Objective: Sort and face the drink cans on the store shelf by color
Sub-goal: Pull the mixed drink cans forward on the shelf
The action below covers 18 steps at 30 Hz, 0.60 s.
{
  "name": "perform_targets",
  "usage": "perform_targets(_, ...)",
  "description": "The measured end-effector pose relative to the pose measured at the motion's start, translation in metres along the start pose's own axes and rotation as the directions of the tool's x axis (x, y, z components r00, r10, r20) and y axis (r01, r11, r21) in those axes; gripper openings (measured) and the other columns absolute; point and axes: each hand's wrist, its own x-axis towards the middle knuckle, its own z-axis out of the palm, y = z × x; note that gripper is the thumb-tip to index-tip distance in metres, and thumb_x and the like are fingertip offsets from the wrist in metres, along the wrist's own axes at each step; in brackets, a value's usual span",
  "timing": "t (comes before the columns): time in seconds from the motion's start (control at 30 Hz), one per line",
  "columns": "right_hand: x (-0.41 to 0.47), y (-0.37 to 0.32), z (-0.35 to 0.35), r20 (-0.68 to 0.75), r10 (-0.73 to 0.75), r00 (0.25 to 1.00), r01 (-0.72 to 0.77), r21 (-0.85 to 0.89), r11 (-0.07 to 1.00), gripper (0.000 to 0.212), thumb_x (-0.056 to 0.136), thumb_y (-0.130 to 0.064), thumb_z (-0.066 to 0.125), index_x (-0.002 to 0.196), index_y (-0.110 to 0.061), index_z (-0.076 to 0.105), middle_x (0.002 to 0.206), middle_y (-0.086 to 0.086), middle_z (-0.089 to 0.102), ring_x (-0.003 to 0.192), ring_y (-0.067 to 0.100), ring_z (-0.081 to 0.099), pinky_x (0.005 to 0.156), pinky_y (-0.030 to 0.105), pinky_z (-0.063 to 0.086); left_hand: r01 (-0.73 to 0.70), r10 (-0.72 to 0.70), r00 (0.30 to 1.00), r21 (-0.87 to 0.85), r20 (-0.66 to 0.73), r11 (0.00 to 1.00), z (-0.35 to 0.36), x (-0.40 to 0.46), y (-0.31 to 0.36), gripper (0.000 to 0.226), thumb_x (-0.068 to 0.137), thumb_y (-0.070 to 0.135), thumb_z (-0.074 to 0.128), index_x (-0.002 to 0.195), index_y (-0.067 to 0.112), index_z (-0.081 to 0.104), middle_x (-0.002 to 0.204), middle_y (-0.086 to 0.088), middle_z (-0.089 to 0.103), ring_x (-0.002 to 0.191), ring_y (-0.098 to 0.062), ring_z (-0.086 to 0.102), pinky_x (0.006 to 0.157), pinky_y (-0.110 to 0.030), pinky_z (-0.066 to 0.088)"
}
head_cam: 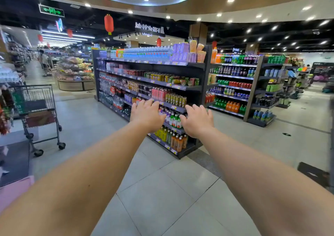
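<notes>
Before the shelf (178, 86), both hands (147, 115) empty — apparently well short of it.

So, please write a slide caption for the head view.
Both empty hands, left and right, reach toward the drink shelf.

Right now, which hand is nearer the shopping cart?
Left. The left hand is stretched forward on the side of the shopping cart; the right hand is beyond it, farther from the cart.
</notes>
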Motion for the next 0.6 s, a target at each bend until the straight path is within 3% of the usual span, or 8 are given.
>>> perform_targets(0.2, -0.008, 0.024, 0.037, 0.126, 0.048, 0.991, -0.044, -0.035, 0.998, 0.049, 0.095, -0.047, 0.031, 0.140, -0.026, 0.035, 0.144, 0.006, 0.040, 0.138, 0.031, 0.027, 0.114, 0.054, 0.013, 0.018, -0.027, 0.988, 0.058, 0.150, 0.998, 0.044, -0.007, 0.012, 0.062, 0.091, 0.057, 0.035, 0.144, 0.026, 0.026, 0.152, -0.004, 0.029, 0.139, -0.029, 0.024, 0.114, -0.054, 0.015)
perform_targets(0.6, 0.019, 0.065, 0.091, 0.232, 0.083, 0.969, -0.103, 0.075, 0.992, 0.047, 0.096, -0.045, 0.036, 0.140, -0.029, 0.033, 0.148, 0.009, 0.032, 0.136, 0.031, 0.028, 0.106, 0.052, 0.028, 0.020, -0.023, 0.987, 0.020, 0.158, 1.000, 0.119, 0.014, 0.037, 0.060, 0.090, 0.058, 0.041, 0.143, 0.032, 0.030, 0.153, -0.001, 0.028, 0.139, -0.028, 0.026, 0.111, -0.049, 0.025)
